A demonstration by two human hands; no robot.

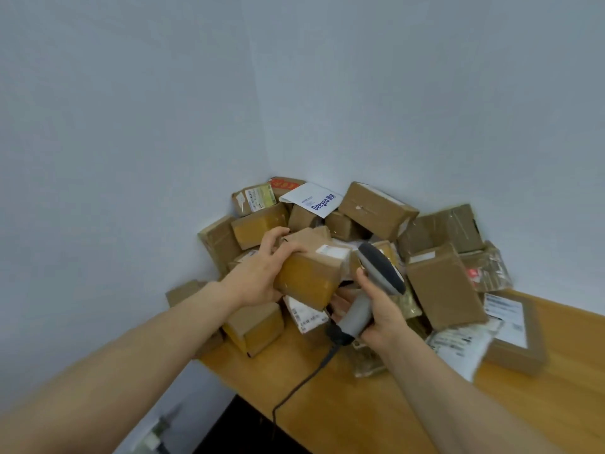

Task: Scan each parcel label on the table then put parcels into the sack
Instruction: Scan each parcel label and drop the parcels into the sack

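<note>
My left hand (pixel 258 273) grips a small brown cardboard parcel (pixel 311 273) lifted above the heap, a white label on its upper right face. My right hand (pixel 381 312) holds a grey barcode scanner (pixel 376 280) by its handle, the dark head right beside that label. A black cable (pixel 304 381) runs from the scanner down across the wooden table (pixel 376 407). The sack is not in view.
Several brown boxes are heaped in the wall corner, with a white printed mailer (pixel 312 198) on top. A flat labelled box (pixel 514 326) and a white bag (pixel 461 345) lie at the right. The table's left edge drops to the floor.
</note>
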